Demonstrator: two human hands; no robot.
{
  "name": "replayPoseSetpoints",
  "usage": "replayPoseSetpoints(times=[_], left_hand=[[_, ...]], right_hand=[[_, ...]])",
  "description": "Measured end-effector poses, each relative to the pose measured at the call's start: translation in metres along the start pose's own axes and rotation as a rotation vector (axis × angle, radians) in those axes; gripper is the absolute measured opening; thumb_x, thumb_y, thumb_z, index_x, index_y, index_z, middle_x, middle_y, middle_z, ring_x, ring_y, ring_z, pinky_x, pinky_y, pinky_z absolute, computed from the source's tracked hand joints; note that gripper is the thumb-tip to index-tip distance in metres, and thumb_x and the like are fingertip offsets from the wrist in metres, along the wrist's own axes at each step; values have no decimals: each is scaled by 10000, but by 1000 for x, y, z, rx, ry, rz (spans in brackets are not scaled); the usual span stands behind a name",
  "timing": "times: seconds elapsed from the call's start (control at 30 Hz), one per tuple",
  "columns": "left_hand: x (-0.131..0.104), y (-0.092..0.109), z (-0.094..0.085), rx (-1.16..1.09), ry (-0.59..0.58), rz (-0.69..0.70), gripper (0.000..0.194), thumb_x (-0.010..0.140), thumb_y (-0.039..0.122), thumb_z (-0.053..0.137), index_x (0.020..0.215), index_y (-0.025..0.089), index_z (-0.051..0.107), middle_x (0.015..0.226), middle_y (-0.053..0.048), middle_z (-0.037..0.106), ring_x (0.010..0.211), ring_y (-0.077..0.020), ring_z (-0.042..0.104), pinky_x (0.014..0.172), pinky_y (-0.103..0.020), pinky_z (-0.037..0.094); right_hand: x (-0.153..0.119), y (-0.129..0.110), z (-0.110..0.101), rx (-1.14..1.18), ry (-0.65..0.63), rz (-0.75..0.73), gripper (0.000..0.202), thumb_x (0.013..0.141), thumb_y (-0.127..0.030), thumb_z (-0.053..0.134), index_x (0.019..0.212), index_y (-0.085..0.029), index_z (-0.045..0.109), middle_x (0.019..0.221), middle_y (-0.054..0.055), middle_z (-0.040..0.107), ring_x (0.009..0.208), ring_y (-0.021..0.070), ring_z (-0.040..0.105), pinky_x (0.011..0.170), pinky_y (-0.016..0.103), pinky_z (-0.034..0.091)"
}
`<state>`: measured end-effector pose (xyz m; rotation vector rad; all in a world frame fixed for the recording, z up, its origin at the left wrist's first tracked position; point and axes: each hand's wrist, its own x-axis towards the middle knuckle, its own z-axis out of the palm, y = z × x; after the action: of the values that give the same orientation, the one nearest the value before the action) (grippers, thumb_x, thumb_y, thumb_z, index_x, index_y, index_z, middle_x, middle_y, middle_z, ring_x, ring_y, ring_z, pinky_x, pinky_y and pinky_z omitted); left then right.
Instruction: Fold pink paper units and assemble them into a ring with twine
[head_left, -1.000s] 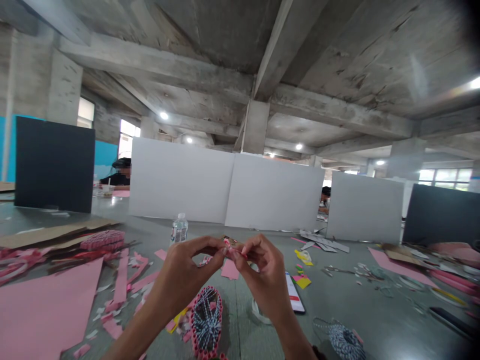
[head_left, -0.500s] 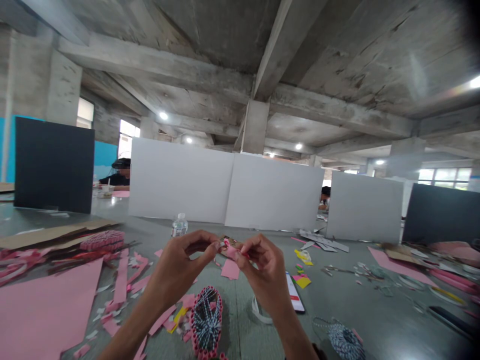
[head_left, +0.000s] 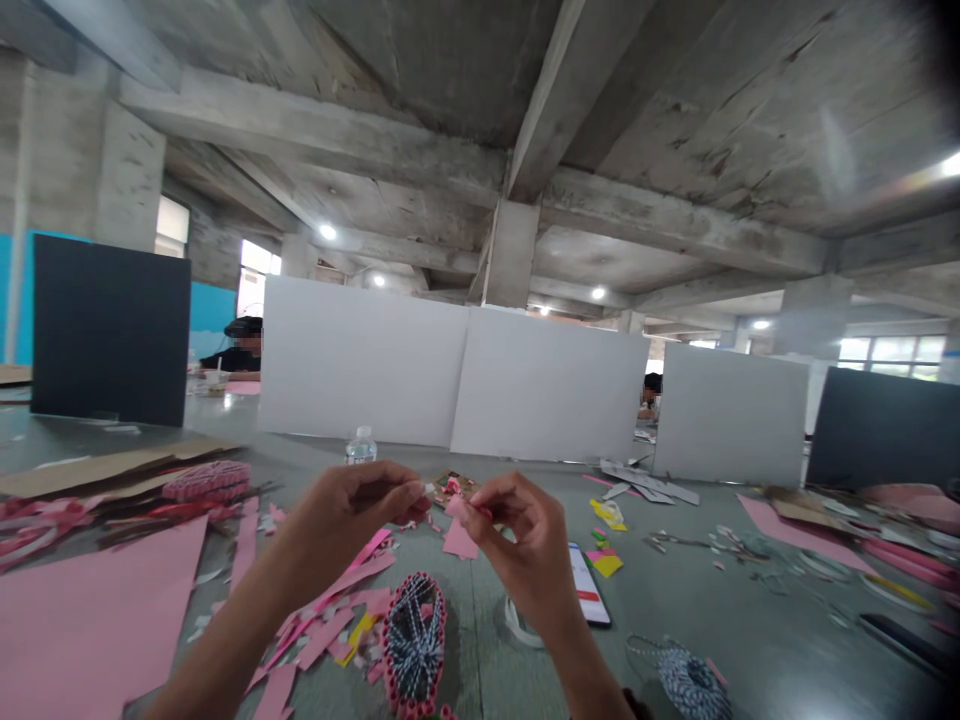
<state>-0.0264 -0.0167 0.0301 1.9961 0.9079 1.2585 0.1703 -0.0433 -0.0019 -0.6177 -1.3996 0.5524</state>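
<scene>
My right hand [head_left: 525,540] pinches a small pink paper piece [head_left: 457,507] between thumb and fingertips, above the middle of the table. To its left, my left hand [head_left: 367,505] is closed, its fingertips pinching a tiny white scrap [head_left: 430,489] that looks like paper or tape backing. A gap separates the two hands. Below them lies an oval sole-shaped piece [head_left: 415,640], rimmed with pink paper rolls and laced across with blue-and-white cord. A pink paper square [head_left: 460,540] lies on the table behind the right hand's fingers.
Pink paper strips [head_left: 330,635] and a large pink sheet [head_left: 97,620] cover the left side. A phone [head_left: 589,590], a white tape roll [head_left: 519,625] and a cord coil [head_left: 694,683] lie right. Behind stand a bottle [head_left: 361,446] and white panels [head_left: 547,385].
My left hand has pulled away to the left from the pink paper piece, with the white scrap at its fingertips. The right hand has stayed nearly in place.
</scene>
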Motion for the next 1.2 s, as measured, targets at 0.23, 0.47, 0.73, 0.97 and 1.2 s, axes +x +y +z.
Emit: replayPoseSetpoints(times=[0.23,0.47,0.73,0.97,1.2], left_hand=[[-1,9,13,-122,-128,-20,250,872,418,657,809,196,753,746,-22,778,754,-169,741,707,-239,599],[-3,11,12,-160,-145,7,252,888,410,642,827,205,775,783,-37,790,753,-165,743,702,-241,608],[-4,8,10,-151,-91,-13,207,808,372,753,948,223,722,855,-30,806,806,-176,754,717,-238,611],[-7,9,23,-60,0,35,103,780,292,769,846,238,712,749,34,780,720,-125,728,659,-179,574],[-7,14,21,83,29,62,105,823,325,691,790,247,753,763,25,777,730,-137,720,668,-189,561]], right_hand=[[0,1,1,99,-37,31,150,782,-287,790,765,-192,675,738,-2,680,663,124,639,618,190,512],[1,0,-3,130,-66,69,134,795,-276,791,772,-198,684,710,-6,684,652,123,647,614,195,512],[2,1,-2,96,-41,45,122,772,-253,799,754,-200,691,702,-13,677,632,113,627,587,188,510],[1,2,-1,67,-46,3,77,772,-219,782,754,-204,709,723,-14,684,645,111,632,605,183,524],[2,3,0,40,-43,13,83,777,-229,783,761,-193,710,716,-9,679,635,112,606,602,188,506]])
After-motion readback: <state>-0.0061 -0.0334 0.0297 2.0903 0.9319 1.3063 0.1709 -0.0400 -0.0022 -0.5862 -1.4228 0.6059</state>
